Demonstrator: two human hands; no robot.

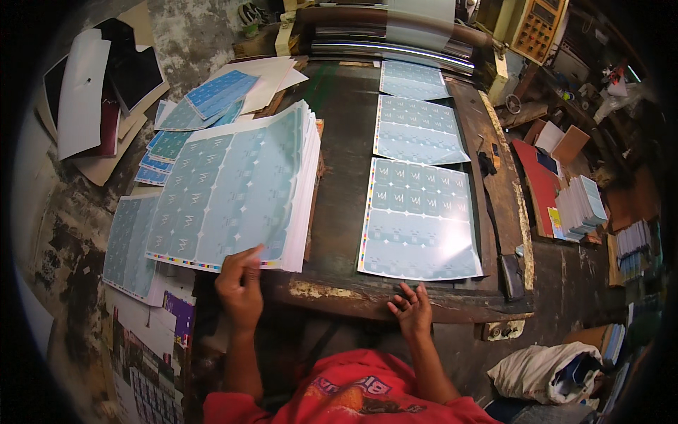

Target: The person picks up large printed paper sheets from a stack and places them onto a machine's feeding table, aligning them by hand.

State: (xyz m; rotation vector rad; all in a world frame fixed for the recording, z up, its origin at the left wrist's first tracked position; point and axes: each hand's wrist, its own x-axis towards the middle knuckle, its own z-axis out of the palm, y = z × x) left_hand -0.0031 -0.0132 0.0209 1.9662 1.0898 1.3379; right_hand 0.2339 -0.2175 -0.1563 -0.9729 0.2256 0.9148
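Note:
A thick stack of blue-green printed sheets [240, 191] stands on the left, its pages slightly fanned along the right side. My left hand [240, 286] is at the stack's near edge, fingers bent and closed on the margin of the top sheet. To the right, a single printed sheet [420, 222] lies flat on the dark machine bed [339, 212], with light glaring off its near right part. My right hand [413, 307] is just below that sheet's near edge, palm up, fingers apart, holding nothing. Beyond it, a second sheet [420, 127] and a third sheet [412, 80] lie in line toward the rollers.
Metal rollers [395, 46] span the far end of the bed. A control panel [538, 27] sits at the far right. More printed sheets [219, 95] lie behind the stack. Bundled cards [583, 205] are on the right, and a white sack [544, 373] lies at lower right.

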